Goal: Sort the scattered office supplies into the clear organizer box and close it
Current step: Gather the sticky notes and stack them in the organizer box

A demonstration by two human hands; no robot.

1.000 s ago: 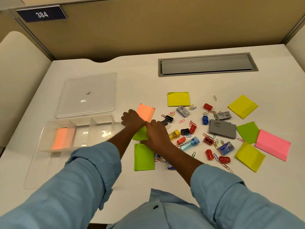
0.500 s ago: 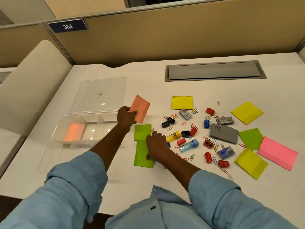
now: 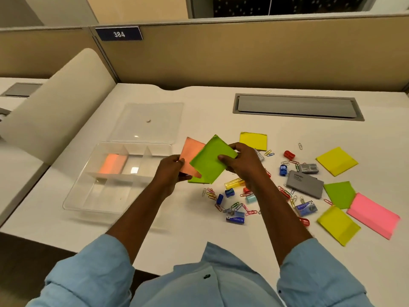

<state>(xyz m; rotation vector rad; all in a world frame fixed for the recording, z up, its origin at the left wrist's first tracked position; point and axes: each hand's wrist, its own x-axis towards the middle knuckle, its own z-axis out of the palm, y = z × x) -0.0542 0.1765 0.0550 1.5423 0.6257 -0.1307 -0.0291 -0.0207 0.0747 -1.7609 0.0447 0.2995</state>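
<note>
A: What are the hands doing?

B: Both are holding sticky pads above the desk (image 3: pixel 199 240), just right of the box (image 3: pixel 75 203). The left hand (image 3: pixel 170 171) is pinching the lower edge of an orange pad (image 3: pixel 191 151), thumb on its face. The right hand (image 3: pixel 243 162) is gripping a green pad (image 3: pixel 211 161) by its right side, thumb on top, fingers curling round the far edge.

A: Are the two pads touching?

B: The green pad is overlapping the orange one, lying in front of it. I cannot tell whether they are pressing together.

A: And the box?

B: It is sitting open at the left of the desk, dividers splitting it into compartments. Another orange pad (image 3: pixel 112 163) is lying in the far left compartment. The clear lid (image 3: pixel 150 122) is lying flat just behind the box.

A: What is lying loose?

B: Three yellow pads: one (image 3: pixel 253 140) just behind the right hand, one (image 3: pixel 336 160) far right, one (image 3: pixel 338 224) nearer. A second green pad (image 3: pixel 339 193) and a pink pad (image 3: pixel 374 214) are sitting between those. A grey case (image 3: pixel 304 183) is lying by the green one. Coloured paper clips (image 3: pixel 245 209), small staple boxes (image 3: pixel 235 218), a red sharpener (image 3: pixel 288 154) and a yellow tube (image 3: pixel 233 183) are scattering under and around the right forearm.
</note>
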